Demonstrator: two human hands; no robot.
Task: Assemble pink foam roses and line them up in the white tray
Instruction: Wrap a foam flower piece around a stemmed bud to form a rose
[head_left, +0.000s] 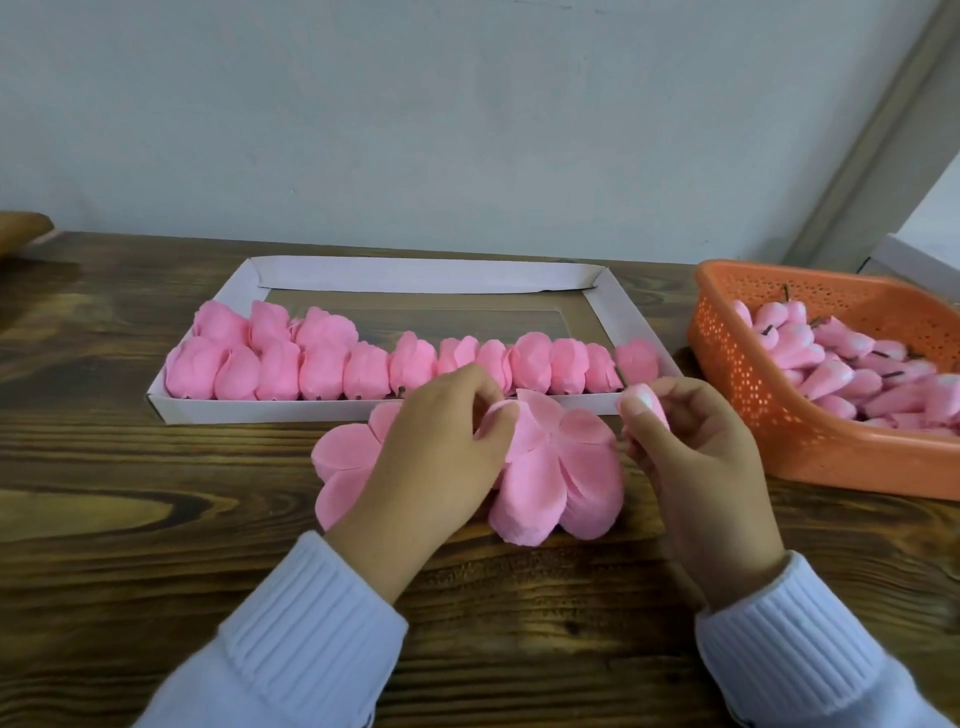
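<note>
The left hand (431, 452) pinches a petal of the flat pink foam petal layer (545, 478) on the wooden table (156, 545). Just beside it, the right hand (696, 457) grips a pink foam bud (644, 401). Beyond both hands, finished pink foam roses (363, 371) fill the white cardboard tray (260, 410). An orange perforated plastic basket (753, 415) sits right of the grip.

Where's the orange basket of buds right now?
Head view, far right: the orange basket sits on the wooden table, just right of the white tray and beside the right hand.
</note>
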